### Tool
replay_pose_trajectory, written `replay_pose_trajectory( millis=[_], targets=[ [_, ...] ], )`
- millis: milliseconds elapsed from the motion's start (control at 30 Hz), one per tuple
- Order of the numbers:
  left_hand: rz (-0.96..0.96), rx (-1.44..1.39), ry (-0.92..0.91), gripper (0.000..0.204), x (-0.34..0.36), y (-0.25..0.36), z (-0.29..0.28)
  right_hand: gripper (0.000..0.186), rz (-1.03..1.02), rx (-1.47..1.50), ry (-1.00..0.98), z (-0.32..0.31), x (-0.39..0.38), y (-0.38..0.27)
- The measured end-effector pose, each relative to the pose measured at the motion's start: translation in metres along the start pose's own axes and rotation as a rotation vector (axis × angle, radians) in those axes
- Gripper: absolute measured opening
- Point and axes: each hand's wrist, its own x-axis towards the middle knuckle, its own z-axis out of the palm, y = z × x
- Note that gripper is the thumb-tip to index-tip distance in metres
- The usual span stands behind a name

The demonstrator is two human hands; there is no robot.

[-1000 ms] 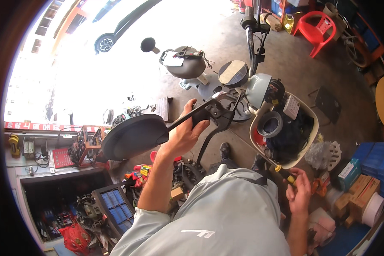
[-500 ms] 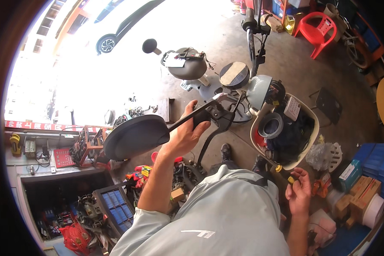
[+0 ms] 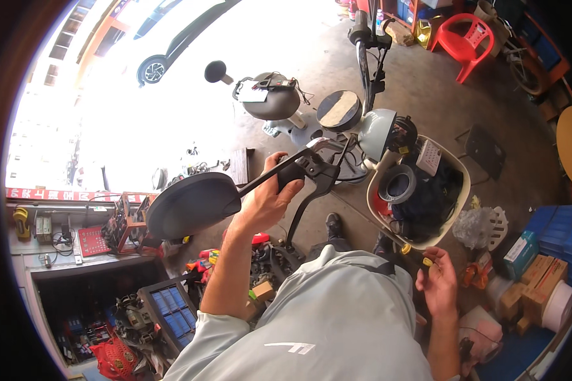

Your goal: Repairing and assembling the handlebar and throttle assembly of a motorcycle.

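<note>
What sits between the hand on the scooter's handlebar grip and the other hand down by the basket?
In the head view, between the left hand and right hand lie the brake lever and the cream basket's rim.

Matt plastic mirror (image 3: 194, 204) (metal stem (image 3: 260, 182)).

Your left hand (image 3: 267, 197) sits on the handlebar grip (image 3: 290, 173), w/ the mirror (image 3: 194, 204) out to its left on a stem. Front basket (image 3: 419, 184) lies right of the grip; your right hand (image 3: 440, 279) hangs just below the basket's near rim. Headlamp (image 3: 376, 130) sits behind the basket, a 2nd scooter (image 3: 273, 101) farther back-left. Chair (image 3: 461, 41) stands far back-right. Tool shelf (image 3: 76, 235) runs along your left; boxes (image 3: 534, 279) on the floor at right.
</note>
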Motion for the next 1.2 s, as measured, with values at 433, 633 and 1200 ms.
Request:
replay_pose_trajectory(
  millis=[433, 633, 1200],
  targets=[
    [-0.025, -0.004, 0.012, 0.055, -0.002, 0.005, -0.001, 0.029, 0.053, -0.100, -0.142, -0.014, 0.003, -0.014],
    [-0.023, 0.012, 0.007, 0.054, -0.002, 0.013, -0.002, 0.033, -0.028, -0.022, -0.075, -0.007, 0.004, 0.008],
    [-0.040, -0.002, -0.016, 0.054, 0.000, 0.011, 0.000, 0.026, -0.026, 0.006, -0.014, 0.004, -0.001, -0.007]
  ],
)
